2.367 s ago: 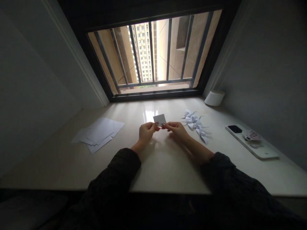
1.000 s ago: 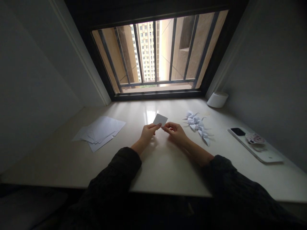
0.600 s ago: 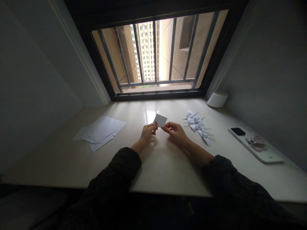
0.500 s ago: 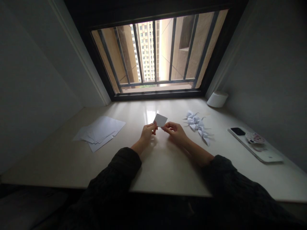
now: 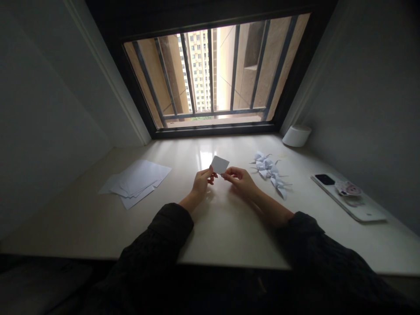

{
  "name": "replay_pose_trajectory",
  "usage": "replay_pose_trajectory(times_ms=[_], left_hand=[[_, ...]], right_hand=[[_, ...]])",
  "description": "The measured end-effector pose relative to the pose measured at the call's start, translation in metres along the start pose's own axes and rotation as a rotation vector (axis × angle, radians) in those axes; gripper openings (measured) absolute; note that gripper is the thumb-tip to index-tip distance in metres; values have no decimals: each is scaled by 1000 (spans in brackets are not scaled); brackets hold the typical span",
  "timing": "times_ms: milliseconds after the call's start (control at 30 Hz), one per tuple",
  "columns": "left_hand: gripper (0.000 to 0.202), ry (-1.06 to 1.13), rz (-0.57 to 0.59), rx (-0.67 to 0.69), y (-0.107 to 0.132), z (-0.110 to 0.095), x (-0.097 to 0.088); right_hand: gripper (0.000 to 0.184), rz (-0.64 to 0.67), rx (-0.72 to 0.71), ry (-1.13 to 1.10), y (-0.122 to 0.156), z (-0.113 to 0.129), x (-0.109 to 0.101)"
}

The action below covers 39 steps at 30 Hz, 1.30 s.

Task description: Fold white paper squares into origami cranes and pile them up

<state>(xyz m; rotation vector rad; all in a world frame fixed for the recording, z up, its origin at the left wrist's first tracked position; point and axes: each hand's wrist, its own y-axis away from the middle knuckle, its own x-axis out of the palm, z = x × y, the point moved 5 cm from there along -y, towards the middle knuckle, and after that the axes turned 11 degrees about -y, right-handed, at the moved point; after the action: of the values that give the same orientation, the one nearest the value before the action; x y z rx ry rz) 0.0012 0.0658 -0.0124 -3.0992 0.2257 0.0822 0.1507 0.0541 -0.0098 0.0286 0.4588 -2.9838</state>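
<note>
A small white piece of paper (image 5: 220, 164), roughly square and seemingly folded, is held up over the middle of the pale ledge (image 5: 216, 236). My left hand (image 5: 201, 183) pinches its left corner between thumb and fingers. At the lower right corner, my right hand (image 5: 241, 179) grips the same paper with thumb and forefinger. To the right of that hand lie several folded white paper cranes (image 5: 268, 168) in a row. Off to the left rests a loose stack of white paper sheets (image 5: 138, 179).
A phone (image 5: 349, 199) with a round cartoon grip lies on the right. At the back right corner stands a white cylindrical object (image 5: 297, 135). A dark-framed window (image 5: 215, 131) with bars closes off the far side, and walls flank the ledge.
Both hands keep their pinch on the paper and have barely moved. The whole view has shifted very slightly.
</note>
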Motion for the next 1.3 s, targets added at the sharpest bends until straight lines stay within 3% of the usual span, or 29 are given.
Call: replay_pose_trajectory(times_ms=[100, 267, 567, 767, 900, 1000, 1100, 1300], left_hand=[[44, -1, -58, 20, -3, 0, -7], [45, 12, -258, 45, -6, -6, -31], [51, -115, -71, 4, -4, -6, -13], [38, -112, -35, -20, -7, 3, -14], [38, -27, -55, -64, -6, 4, -13], [40, 52, -104, -74, -5, 4, -14], [40, 142, -123, -108, -4, 6, -13], [39, 198, -43, -159, -3, 9, -5]], right_hand=[[27, 3, -20, 36, -1, 1, -3], [27, 6, -6, 96, -2, -1, -8], [13, 145, -191, 594, 5, 14, 0], [16, -21, -164, 498, 4, 10, -9], [17, -120, -132, 300, 3, 9, -14], [28, -66, -178, 152, 4, 16, -9], [33, 27, -228, 154, 6, 23, -2], [37, 27, -246, 185, 8, 21, -2]])
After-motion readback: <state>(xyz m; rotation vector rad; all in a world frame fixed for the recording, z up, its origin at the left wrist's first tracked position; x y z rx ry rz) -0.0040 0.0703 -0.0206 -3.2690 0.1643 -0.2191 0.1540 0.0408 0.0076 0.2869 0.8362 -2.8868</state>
